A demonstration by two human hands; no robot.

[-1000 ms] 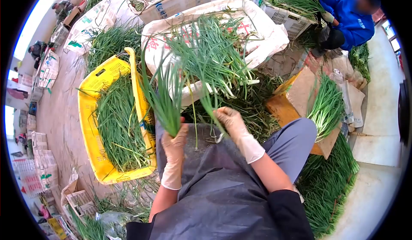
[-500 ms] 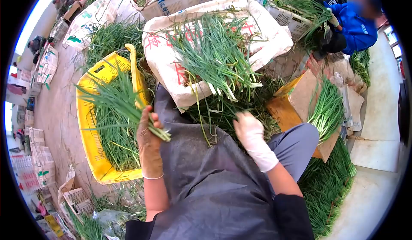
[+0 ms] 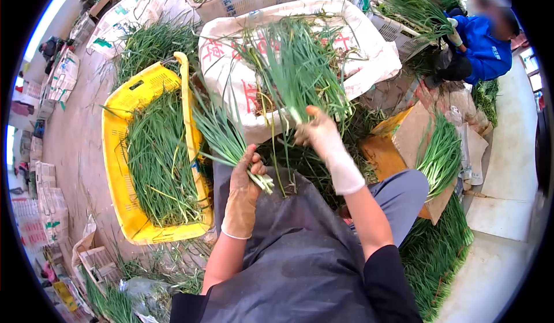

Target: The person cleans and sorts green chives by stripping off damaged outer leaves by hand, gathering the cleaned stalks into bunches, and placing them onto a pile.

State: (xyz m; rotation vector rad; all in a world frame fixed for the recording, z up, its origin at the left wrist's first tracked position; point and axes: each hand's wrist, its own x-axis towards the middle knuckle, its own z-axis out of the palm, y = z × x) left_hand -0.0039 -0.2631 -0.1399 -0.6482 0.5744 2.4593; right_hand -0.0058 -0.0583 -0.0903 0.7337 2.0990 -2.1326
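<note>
My left hand (image 3: 245, 176), in a soiled tan glove, is closed around a small bunch of garlic chives (image 3: 225, 141), pale cut ends toward my lap. To its right, my right hand (image 3: 322, 138), in a pale glove, is closed on the pale stem ends of more garlic chives (image 3: 293, 86). Their leaves reach up over a loose pile of the same chives (image 3: 323, 72). This pile lies on a white sack with red characters (image 3: 216, 83), spread over a container in front of me. My right fingers are slightly blurred.
A yellow crate (image 3: 120, 190) of chives stands at my left. At my right are a cardboard box (image 3: 410, 132), bundled chives (image 3: 441, 155) and a larger heap (image 3: 435, 265). A person in blue (image 3: 487, 46) handles greens at upper right. White crates (image 3: 248, 2) stand behind.
My left hand has moved right with its bunch, away from above the yellow crate. My right hand has risen from near my knee to the pile and closed on chives there.
</note>
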